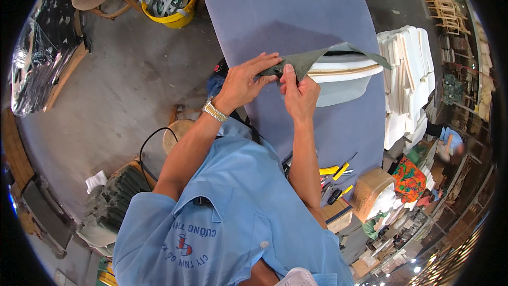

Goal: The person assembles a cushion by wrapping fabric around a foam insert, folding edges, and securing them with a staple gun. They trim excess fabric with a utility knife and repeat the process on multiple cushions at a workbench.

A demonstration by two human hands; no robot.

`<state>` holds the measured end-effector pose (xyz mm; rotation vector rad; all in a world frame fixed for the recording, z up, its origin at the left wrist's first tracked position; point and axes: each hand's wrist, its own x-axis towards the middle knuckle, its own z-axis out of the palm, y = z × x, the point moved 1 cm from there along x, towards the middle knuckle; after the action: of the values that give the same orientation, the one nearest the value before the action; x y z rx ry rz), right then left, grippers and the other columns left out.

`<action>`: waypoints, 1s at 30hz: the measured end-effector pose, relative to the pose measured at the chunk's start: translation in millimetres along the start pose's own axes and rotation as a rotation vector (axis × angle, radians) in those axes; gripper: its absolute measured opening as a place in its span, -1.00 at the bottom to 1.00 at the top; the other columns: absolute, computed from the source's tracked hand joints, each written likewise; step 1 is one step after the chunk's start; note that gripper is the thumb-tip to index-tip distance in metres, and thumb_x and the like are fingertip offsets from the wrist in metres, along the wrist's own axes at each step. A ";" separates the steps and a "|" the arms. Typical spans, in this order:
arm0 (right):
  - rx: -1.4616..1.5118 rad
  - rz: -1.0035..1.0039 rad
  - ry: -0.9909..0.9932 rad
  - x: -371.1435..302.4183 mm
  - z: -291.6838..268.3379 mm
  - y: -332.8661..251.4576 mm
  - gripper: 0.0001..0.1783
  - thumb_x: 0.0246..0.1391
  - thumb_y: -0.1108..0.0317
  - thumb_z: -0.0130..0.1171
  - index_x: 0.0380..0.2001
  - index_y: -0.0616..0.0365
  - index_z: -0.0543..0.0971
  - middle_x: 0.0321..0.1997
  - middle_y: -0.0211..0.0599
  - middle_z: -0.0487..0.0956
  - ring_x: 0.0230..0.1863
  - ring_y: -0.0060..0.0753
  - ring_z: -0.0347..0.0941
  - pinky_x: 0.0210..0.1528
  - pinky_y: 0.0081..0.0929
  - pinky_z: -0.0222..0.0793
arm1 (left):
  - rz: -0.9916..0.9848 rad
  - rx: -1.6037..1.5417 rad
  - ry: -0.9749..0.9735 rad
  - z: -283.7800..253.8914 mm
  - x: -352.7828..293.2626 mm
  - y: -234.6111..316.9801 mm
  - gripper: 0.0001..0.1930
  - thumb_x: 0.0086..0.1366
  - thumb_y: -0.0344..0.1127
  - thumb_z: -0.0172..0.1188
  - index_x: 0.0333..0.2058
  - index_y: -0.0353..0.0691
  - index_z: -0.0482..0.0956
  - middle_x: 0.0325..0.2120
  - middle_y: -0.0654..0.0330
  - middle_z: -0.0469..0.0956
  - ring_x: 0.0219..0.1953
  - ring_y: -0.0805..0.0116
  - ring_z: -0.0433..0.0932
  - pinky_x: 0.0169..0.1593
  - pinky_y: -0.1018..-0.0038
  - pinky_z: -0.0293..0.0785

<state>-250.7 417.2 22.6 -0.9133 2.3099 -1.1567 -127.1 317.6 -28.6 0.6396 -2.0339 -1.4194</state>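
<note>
A grey-green fabric cover (302, 62) lies partly over a white padded seat pad (344, 66) with a thin wooden layer along its edge. The pad rests on the blue-grey table and shows bare toward the right. At the cover's left end, my left hand (244, 82) pinches the fabric between thumb and fingers. My right hand (301, 97) is closed on the near edge of the same cover, its thumb pressed on top. Between the two hands the fabric is bunched. A loose flap of cover stands up along the far side.
The blue-grey table (286, 5) stretches away ahead. White pads (405, 74) are stacked to its right. Yellow-handled tools (336, 175) and a cardboard box (372, 193) sit at the near right. A yellow bucket of fabric scraps (177, 18) stands far left. Another person (450, 140) is at right.
</note>
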 end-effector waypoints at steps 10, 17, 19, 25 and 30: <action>-0.167 0.104 -0.016 -3.7 16.1 -1.0 -0.40 0.40 0.01 0.04 -0.62 0.19 0.67 -0.67 -0.17 0.61 -0.60 -0.09 0.57 -0.43 -0.20 0.43 | -0.012 0.052 -0.006 -6.6 13.0 1.3 -0.62 0.24 -0.47 0.34 0.05 -0.10 0.69 0.15 0.17 0.61 0.05 0.23 0.68 -0.03 0.46 0.65; 0.333 0.014 0.061 3.2 48.7 30.2 -0.43 0.42 0.01 0.04 -0.51 0.25 0.67 -0.56 -0.24 0.66 -0.48 -0.31 0.62 -0.35 -0.33 0.45 | 0.068 0.038 0.073 -6.2 15.6 -19.4 -0.65 0.27 -0.44 0.34 0.03 -0.06 0.70 0.17 0.18 0.60 -0.15 0.34 0.73 -0.20 0.52 0.63; 0.407 0.053 0.044 4.1 50.2 33.4 -0.46 0.41 0.03 0.06 -0.47 0.26 0.67 -0.52 -0.26 0.68 -0.44 -0.38 0.62 -0.33 -0.37 0.45 | 0.033 0.030 0.013 -11.1 18.3 -15.5 -0.60 0.29 -0.44 0.32 0.12 -0.11 0.64 0.19 0.12 0.57 -0.08 0.34 0.71 -0.10 0.48 0.63; 0.473 0.165 0.050 -4.3 52.9 29.7 -0.52 0.43 0.06 0.07 -0.38 0.26 0.67 -0.44 -0.35 0.66 -0.36 -0.54 0.52 -0.25 -0.46 0.42 | -0.321 -0.436 -0.231 -27.6 13.9 -31.5 -0.41 0.47 -0.19 0.17 0.40 -0.19 0.29 0.40 0.06 0.29 0.33 0.24 0.38 0.30 0.40 0.33; 0.647 0.226 0.126 -21.6 59.5 28.0 -0.56 0.44 0.10 0.07 -0.34 0.26 0.66 -0.37 -0.34 0.65 -0.29 -0.52 0.52 -0.14 -0.47 0.42 | -0.744 -0.704 -0.440 -31.6 26.2 -32.5 -0.39 0.57 0.07 -0.09 0.42 -0.18 0.26 0.51 -0.01 -0.01 0.51 0.24 0.04 0.38 0.28 0.17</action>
<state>-210.2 411.9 -33.3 -0.3394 1.8552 -1.7345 -122.3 268.5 -46.0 0.8454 -1.4154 -2.7298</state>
